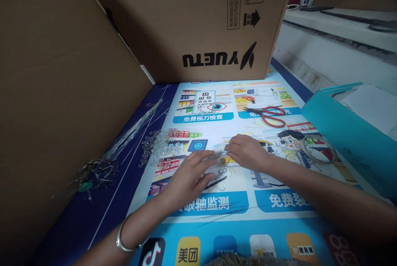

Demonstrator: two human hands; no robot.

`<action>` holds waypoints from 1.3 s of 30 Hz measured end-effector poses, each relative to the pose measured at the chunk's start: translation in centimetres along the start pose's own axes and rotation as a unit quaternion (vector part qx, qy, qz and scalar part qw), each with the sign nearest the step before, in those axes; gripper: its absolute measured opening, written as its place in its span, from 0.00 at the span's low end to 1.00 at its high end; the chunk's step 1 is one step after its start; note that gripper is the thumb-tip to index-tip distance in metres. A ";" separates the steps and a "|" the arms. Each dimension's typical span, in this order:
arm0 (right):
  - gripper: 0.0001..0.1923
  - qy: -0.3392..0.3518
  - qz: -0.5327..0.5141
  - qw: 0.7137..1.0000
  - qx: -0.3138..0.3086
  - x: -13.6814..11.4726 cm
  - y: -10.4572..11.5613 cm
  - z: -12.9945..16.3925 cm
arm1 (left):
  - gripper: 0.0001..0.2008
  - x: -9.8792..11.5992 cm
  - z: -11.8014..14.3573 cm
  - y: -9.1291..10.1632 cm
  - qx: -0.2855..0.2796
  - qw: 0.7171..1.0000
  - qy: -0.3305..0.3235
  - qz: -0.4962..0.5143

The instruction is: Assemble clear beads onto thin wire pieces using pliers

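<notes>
My left hand [195,173], with a silver bangle on its wrist, curls its fingers and thumb around a small piece of clear beads [222,170] with thin wires sticking out. Close beside it, my right hand [248,151] is closed in a pinch at the piece's upper right edge, where thin wire shows at the fingertips. Fingers hide much of the beaded piece. A heap of loose clear beads [159,146] lies to the left of the hands. Red-handled scissors [273,113] rest beyond my right hand, and a coil of clear line [319,150] lies farther right.
Large cardboard panels [198,18] wall off the left and back. Along the left lie long thin wires [136,129] and a tangled wire bundle [97,173]. A turquoise box [350,134] stands at right. Loose wires [221,214] lie near the front of the printed sheet [192,224].
</notes>
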State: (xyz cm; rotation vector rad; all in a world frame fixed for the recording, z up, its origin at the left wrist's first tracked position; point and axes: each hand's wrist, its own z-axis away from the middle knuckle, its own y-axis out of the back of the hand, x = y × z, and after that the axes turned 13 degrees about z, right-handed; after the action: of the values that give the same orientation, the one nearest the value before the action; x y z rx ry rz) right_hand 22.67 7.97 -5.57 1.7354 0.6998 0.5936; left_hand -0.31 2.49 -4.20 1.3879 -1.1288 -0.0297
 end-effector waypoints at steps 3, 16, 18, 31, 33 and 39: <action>0.11 0.001 -0.003 1.000 0.011 0.1 -0.2 0.1 | 0.16 -0.3 0.0 0.1 0.004 1.000 -0.009 -0.007; 0.14 0.137 -0.099 0.982 0.084 -1.6 2.4 2.3 | 0.14 -1.2 0.6 0.4 0.032 0.998 0.002 -0.047; 0.14 0.143 -0.085 0.983 0.079 -1.5 2.3 2.7 | 0.14 -1.4 0.7 0.3 0.032 0.998 0.002 -0.050; 0.14 0.138 -0.048 0.989 0.029 -1.4 1.7 4.0 | 0.18 -1.4 0.8 -0.3 0.010 0.998 0.026 -0.052; 0.14 0.139 -0.044 0.989 0.034 -1.4 1.6 4.1 | 0.18 -1.4 0.9 -0.5 0.003 0.998 0.036 -0.052; 0.14 0.145 -0.031 0.988 0.049 -1.5 1.4 4.2 | 0.17 -1.0 1.2 -0.7 0.001 0.998 0.041 -0.050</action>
State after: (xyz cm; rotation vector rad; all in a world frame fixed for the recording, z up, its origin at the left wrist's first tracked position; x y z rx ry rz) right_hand 24.84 3.79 -5.34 1.7288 0.9970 0.7887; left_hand -1.17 2.08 -5.60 1.4342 -0.9903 -0.0431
